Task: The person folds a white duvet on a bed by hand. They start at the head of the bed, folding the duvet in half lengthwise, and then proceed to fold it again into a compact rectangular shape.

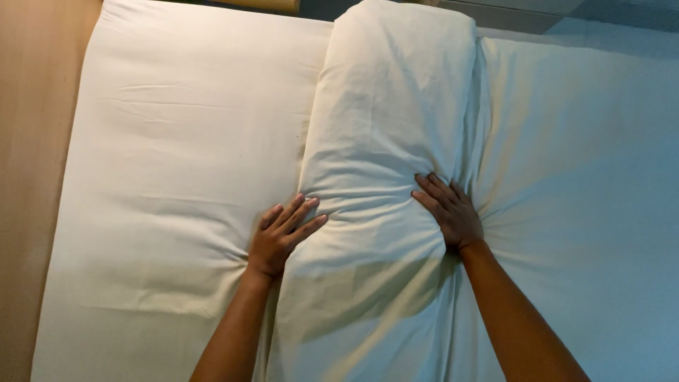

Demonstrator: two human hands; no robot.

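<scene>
Across a white-sheeted mattress (177, 141) beside a wooden floor (32, 177), long white pillow (389, 155) lying lengthwise at mid-bed toward the far edge, pinched near its middle between left hand (283, 237) and right hand (449, 212), both open and flat, fingers spread, gripping nothing, seemingly pressing inward to plump or steady it.

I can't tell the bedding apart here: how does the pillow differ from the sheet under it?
The pillow is plump and raised; the sheet lies flat. The pillow is creased all over; the sheet is mostly smooth, puckered only near the left hand and right hand, which press the pillow's sides. Both are plain cream-white fabric.
</scene>
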